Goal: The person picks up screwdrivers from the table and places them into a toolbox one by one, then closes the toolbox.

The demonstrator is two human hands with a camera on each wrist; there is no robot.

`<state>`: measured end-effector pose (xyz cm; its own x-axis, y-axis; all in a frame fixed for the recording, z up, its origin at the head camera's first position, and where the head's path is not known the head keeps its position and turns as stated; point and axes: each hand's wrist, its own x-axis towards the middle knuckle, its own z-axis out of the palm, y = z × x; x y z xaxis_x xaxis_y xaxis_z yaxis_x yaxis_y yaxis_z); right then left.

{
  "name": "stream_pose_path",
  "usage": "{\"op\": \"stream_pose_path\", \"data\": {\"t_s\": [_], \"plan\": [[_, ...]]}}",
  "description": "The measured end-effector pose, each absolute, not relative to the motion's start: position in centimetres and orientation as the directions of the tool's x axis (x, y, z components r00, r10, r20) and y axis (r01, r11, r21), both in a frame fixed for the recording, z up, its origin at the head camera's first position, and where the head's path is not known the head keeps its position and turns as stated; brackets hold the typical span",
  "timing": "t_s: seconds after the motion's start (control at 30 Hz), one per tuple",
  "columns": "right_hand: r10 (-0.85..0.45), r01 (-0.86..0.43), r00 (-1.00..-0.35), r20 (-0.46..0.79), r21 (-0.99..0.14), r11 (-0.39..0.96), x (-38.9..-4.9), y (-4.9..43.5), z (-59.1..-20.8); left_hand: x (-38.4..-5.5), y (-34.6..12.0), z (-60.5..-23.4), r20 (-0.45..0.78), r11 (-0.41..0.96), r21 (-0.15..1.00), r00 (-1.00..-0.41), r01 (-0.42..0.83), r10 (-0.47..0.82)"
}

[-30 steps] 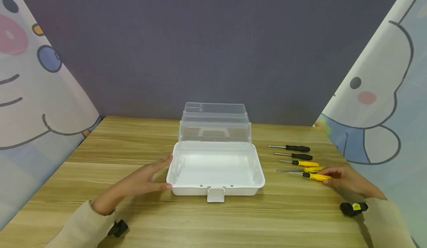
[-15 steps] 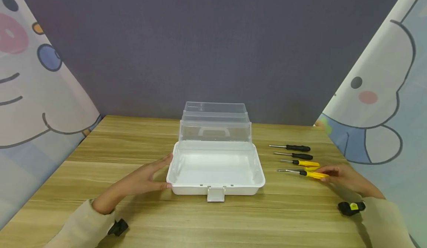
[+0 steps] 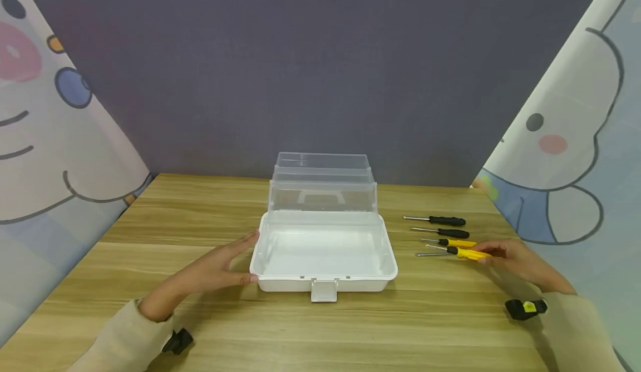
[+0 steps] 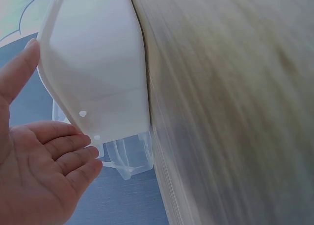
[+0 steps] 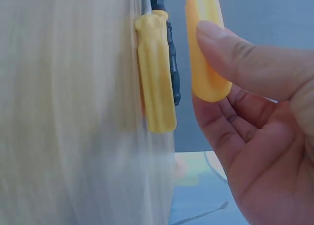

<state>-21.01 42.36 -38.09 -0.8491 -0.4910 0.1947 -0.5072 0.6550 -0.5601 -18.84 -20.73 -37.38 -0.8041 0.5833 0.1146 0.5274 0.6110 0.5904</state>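
In the head view, my left hand [image 3: 215,272] rests against the left side of a white plastic box [image 3: 285,286], its fingers straight. The left wrist view shows the fingertips touching the box's side and rim. The box's clear tiered lid [image 3: 323,191] stands raised at the back. My right hand [image 3: 523,263] pinches a yellow-handled screwdriver [image 3: 468,254] by the handle end, between thumb and fingers. In the right wrist view this screwdriver is off the table. Just beneath it lies another yellow screwdriver [image 5: 156,73], partly hidden in the head view.
Beyond the right hand, two black screwdrivers [image 3: 447,221] and a further yellow screwdriver [image 3: 461,243] lie in a row on the wooden table [image 3: 350,338]. A latch [image 3: 324,291] hangs open at the box's front. A dark panel [image 3: 320,72] stands behind the table.
My right hand has raised the nearest yellow screwdriver off the table and shifted it slightly left and away from me. The left hand and box stay put.
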Motion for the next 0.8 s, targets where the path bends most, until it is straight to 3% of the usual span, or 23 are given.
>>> {"op": "stream_pose_path", "data": {"t_s": [0.27, 0.8], "plan": [[-0.513, -0.534, -0.828, 0.229, -0.602, 0.594, -21.7, 41.3, -37.3, -18.7, -20.7, -37.2, 0.114, 0.615, 0.587, -0.806, 0.526, 0.581], [-0.45, -0.465, -0.875, 0.178, -0.565, 0.681, -22.3, 38.7, -35.9, -18.7, -20.7, -37.4, 0.12, 0.613, 0.585, -0.804, 0.531, 0.582]]}}
